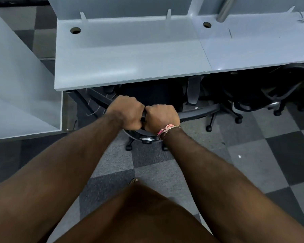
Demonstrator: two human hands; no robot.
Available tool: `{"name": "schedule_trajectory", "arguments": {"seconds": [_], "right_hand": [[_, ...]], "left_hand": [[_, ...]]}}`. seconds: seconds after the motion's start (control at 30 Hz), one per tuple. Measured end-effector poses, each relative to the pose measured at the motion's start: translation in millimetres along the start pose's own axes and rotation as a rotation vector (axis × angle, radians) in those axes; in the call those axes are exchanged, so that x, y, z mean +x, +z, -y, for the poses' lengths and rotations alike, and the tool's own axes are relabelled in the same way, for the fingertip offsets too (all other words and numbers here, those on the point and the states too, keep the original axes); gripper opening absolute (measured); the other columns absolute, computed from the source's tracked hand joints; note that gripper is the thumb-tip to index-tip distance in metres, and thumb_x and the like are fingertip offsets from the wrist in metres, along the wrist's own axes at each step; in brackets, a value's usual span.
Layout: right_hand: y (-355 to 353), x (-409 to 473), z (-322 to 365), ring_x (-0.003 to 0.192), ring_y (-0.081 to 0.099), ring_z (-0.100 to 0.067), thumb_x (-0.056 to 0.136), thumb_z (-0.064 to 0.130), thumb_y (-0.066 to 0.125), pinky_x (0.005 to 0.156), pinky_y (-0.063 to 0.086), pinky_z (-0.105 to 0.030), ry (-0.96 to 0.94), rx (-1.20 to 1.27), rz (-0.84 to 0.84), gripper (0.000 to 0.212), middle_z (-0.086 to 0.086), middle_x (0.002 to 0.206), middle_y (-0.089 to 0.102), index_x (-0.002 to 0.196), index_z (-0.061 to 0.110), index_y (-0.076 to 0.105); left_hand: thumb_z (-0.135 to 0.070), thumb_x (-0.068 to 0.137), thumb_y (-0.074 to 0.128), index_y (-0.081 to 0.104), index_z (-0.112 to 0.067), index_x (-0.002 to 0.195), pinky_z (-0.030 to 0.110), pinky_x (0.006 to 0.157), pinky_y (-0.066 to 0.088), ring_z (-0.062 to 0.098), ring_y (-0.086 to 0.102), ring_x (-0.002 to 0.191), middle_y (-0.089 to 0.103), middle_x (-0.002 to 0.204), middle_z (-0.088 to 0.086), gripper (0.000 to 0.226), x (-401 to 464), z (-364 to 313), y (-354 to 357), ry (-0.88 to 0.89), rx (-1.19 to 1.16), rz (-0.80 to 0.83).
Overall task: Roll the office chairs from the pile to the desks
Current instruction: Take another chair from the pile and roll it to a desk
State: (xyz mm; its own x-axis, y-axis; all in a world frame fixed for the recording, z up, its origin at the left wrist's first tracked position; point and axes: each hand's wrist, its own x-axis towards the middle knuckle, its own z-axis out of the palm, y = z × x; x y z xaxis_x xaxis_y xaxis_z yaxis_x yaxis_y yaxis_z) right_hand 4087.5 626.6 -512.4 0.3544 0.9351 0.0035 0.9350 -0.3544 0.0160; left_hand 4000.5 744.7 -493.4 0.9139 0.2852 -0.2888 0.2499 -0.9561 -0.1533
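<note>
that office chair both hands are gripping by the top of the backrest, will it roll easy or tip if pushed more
The office chair stands on casters over low carpet tiles, so it should roll fairly easily. The left hand and right hand grip it high on the backrest, so a hard shove might tilt it. Its seat is already under the desk.

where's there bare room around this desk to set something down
The desk top is bare between its cable hole and its front edge. The carpet right of the arms is open too. Under the desk it is crowded: both hands grip the chair, with another chair alongside.
</note>
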Motion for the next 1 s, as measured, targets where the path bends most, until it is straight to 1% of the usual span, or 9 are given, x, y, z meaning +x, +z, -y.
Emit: {"name": "schedule_trajectory", "arguments": {"seconds": [0.2, 0.3, 0.37, 0.4, 0.53, 0.6, 0.77, 0.87, 1.0], "right_hand": [[2.5, 10.5, -15.3, 0.067, 0.065, -0.027, 0.081, 0.044, 0.055, 0.054, 0.036, -0.031, -0.017, -0.031, -0.007, 0.021, 0.001, 0.074, 0.066, 0.079, 0.024, 0.061], [4.3, 8.8, -25.2, 0.065, 0.064, -0.026, 0.081, 0.045, 0.056, 0.054, 0.036, -0.031, -0.049, -0.038, -0.003, 0.023, 0.002, 0.073, 0.065, 0.077, 0.023, 0.059], [3.0, 6.9, -34.8, 0.066, 0.064, -0.027, 0.081, 0.045, 0.057, 0.054, 0.035, -0.031, -0.072, -0.037, 0.000, 0.023, 0.002, 0.073, 0.065, 0.073, 0.024, 0.051], [1.2, 5.6, -42.0, 0.066, 0.064, -0.027, 0.080, 0.045, 0.058, 0.054, 0.035, -0.031, -0.086, -0.042, -0.002, 0.024, 0.002, 0.074, 0.066, 0.072, 0.025, 0.049], [1.4, -5.8, -67.5, 0.070, 0.065, -0.028, 0.081, 0.047, 0.056, 0.055, 0.033, -0.032, -0.142, -0.076, 0.007, 0.024, 0.001, 0.079, 0.068, 0.077, 0.024, 0.056], [1.7, -10.2, -78.9, 0.071, 0.065, -0.027, 0.082, 0.047, 0.055, 0.055, 0.033, -0.032, -0.164, -0.066, 0.007, 0.024, 0.001, 0.080, 0.068, 0.075, 0.025, 0.050], [-0.5, -8.5, -99.6, 0.069, 0.065, -0.026, 0.084, 0.049, 0.054, 0.056, 0.035, -0.032, -0.232, -0.044, 0.007, 0.026, 0.002, 0.077, 0.067, 0.074, 0.026, 0.047], [1.0, -4.1, -117.7, 0.068, 0.065, -0.026, 0.083, 0.050, 0.055, 0.055, 0.033, -0.031, -0.278, -0.055, -0.004, 0.026, 0.002, 0.076, 0.067, 0.074, 0.026, 0.052], [2.7, 9.1, -145.6, 0.067, 0.065, -0.027, 0.080, 0.045, 0.057, 0.054, 0.032, -0.031, -0.331, -0.070, -0.035, 0.025, 0.001, 0.075, 0.067, 0.071, 0.026, 0.043]], "left_hand": [[-0.048, 0.076, 0.059, 0.064, -0.028, 0.076, 0.031, 0.057, 0.045, 0.019, 0.058, 0.058, 0.061, 0.066, -0.006, 0.021, 11.2, -2.9, -3.2, -0.023, -0.032, -0.026], [-0.047, 0.075, 0.058, 0.063, -0.027, 0.075, 0.032, 0.057, 0.049, 0.019, 0.057, 0.056, 0.060, 0.064, -0.006, 0.020, 13.3, -11.6, -3.8, -0.049, -0.048, -0.036], [-0.045, 0.076, 0.058, 0.061, -0.027, 0.073, 0.033, 0.058, 0.050, 0.019, 0.056, 0.056, 0.058, 0.063, -0.005, 0.019, 15.0, -20.1, -7.9, -0.064, -0.065, -0.035], [-0.045, 0.077, 0.058, 0.060, -0.027, 0.072, 0.033, 0.058, 0.050, 0.019, 0.056, 0.055, 0.058, 0.063, -0.005, 0.019, 17.2, -26.4, -11.1, -0.075, -0.073, -0.031], [-0.043, 0.079, 0.058, 0.061, -0.027, 0.075, 0.032, 0.055, 0.043, 0.018, 0.053, 0.053, 0.057, 0.063, -0.005, 0.017, 21.6, -54.1, -15.1, -0.098, -0.098, -0.035], [-0.043, 0.079, 0.058, 0.060, -0.027, 0.075, 0.031, 0.054, 0.042, 0.017, 0.053, 0.053, 0.057, 0.063, -0.005, 0.017, 25.6, -65.4, -16.3, -0.112, -0.087, -0.030], [-0.047, 0.079, 0.057, 0.063, -0.027, 0.077, 0.033, 0.057, 0.050, 0.018, 0.057, 0.056, 0.060, 0.064, -0.005, 0.022, 36.5, -80.2, -23.5, -0.179, -0.093, -0.025], [-0.048, 0.080, 0.056, 0.062, -0.027, 0.076, 0.033, 0.057, 0.050, 0.017, 0.056, 0.055, 0.059, 0.063, -0.005, 0.022, 46.7, -89.7, -30.0, -0.208, -0.112, -0.019], [-0.049, 0.082, 0.056, 0.058, -0.026, 0.072, 0.032, 0.057, 0.051, 0.017, 0.055, 0.054, 0.058, 0.062, -0.005, 0.025, 68.8, -99.2, -39.1, -0.250, -0.112, -0.005]]}}
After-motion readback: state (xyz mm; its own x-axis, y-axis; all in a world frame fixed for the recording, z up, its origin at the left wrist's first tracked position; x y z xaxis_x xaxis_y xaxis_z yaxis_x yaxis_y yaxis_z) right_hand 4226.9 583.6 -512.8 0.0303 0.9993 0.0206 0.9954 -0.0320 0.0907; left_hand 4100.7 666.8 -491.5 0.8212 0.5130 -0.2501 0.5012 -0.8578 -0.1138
